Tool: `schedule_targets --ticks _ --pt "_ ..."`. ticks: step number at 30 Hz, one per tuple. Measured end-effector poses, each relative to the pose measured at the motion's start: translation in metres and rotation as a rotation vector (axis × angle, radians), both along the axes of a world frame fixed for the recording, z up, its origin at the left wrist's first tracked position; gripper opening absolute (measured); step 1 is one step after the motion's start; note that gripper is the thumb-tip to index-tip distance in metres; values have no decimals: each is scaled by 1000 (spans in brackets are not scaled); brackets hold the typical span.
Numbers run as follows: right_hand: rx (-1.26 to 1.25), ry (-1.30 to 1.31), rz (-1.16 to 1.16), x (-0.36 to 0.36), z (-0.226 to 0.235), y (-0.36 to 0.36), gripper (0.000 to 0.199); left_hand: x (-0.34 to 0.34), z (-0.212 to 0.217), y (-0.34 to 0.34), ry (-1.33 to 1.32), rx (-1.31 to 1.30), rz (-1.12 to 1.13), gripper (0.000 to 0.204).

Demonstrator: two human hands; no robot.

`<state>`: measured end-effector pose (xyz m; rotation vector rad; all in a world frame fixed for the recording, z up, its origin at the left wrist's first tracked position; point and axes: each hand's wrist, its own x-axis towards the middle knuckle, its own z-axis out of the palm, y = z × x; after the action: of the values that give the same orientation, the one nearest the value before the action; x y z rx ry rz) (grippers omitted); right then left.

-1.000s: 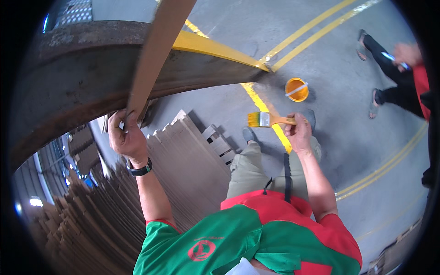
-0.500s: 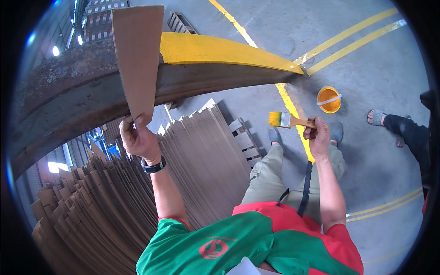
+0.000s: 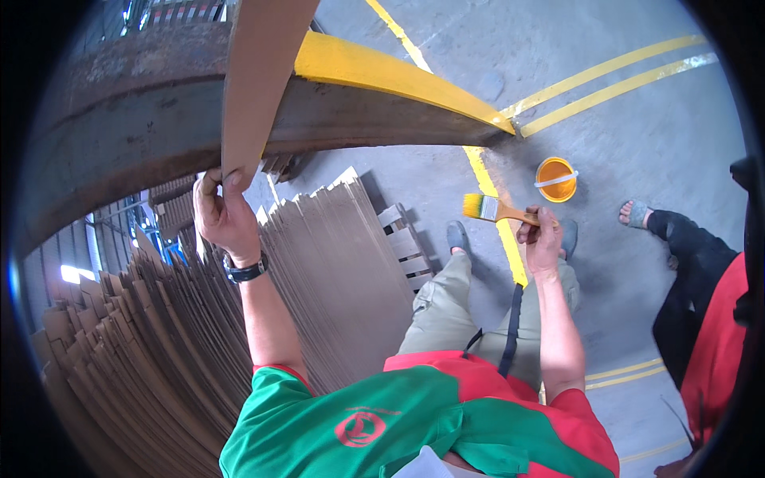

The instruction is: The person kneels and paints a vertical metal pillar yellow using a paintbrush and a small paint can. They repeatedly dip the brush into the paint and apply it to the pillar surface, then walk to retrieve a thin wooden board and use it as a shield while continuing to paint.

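Observation:
A long strip of brown cardboard [image 3: 263,80] is pinched at its lower end by my left hand [image 3: 227,219]. It stands across the steel beam [image 3: 159,119], at the border between the rusty bare metal and the yellow painted face [image 3: 382,72]. My right hand [image 3: 542,243] grips the wooden handle of a paintbrush [image 3: 494,209] above my legs. Yellow paint coats the bristles, which point left toward the beam side and touch nothing. Beyond that hand, a yellow bucket [image 3: 555,179] with a white handle stands on the floor with yellow-orange paint inside.
Stacked cardboard sheets [image 3: 335,255] lean at my left, some close to my left forearm. A pale pallet [image 3: 405,247] sits beside them. Another person in dark trousers [image 3: 693,247] and red clothing is at the right. Yellow lines [image 3: 613,84] mark the grey floor.
The cardboard strip has tilted, its top leaning farther right and out of the upper edge. The view has shifted a little. More of the other person shows at the right. Both hands keep their holds.

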<state>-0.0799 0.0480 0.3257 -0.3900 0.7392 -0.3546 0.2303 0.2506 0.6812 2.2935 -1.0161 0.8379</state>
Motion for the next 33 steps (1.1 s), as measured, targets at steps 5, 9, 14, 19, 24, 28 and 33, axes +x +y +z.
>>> schedule_targets --ticks 5,9,14,19,24,28,33 --pt "-13 -14 21 -7 4 -2 35 1 6 0 -14 46 -73 15" --pt "-45 0 36 -11 9 -7 36 -1 8 0 -15 94 -42 13" --pt "-84 -24 38 -14 14 -11 36 -2 9 0 17 108 39 12" --pt "-86 -41 27 -17 17 -12 35 -1 9 -1 17 96 -5 12" --pt "-92 -32 33 -22 19 -9 34 -2 9 -1 1 143 52 15" --pt "-43 12 37 -32 28 1 28 -20 1 15 18 112 65 18" --pt "-260 -7 85 -48 42 13 18 -63 -32 66 197 100 -18 22"
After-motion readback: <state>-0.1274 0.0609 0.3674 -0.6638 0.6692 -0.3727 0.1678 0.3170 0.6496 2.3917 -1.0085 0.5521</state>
